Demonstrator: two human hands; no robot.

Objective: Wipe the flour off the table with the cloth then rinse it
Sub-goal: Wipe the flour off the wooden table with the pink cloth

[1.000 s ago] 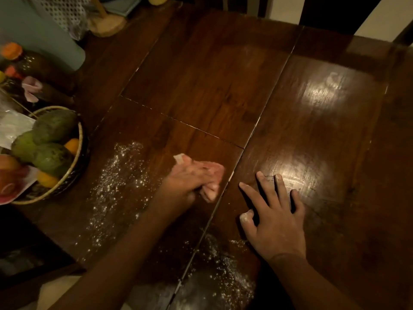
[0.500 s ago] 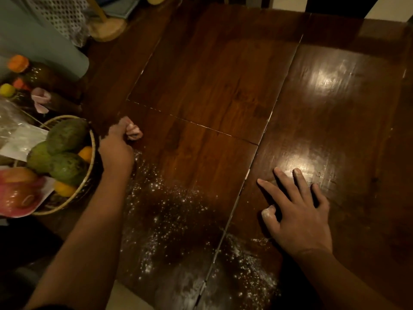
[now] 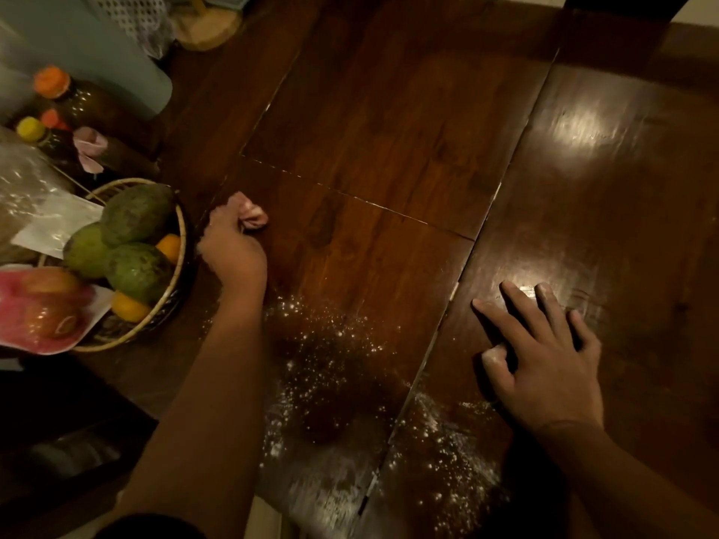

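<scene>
Cloth [image 3: 253,219], a pink wad with no clear long axis, juts away and rightward from the tightly curled left hand [image 3: 233,252] on the table [image 3: 389,110], while the right hand [image 3: 544,367] lies flat, fingers spread, holding nothing.

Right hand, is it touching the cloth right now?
Apart. The head view shows the right hand spread on the table, while the cloth is bunched in the left hand far across the wood.
</scene>
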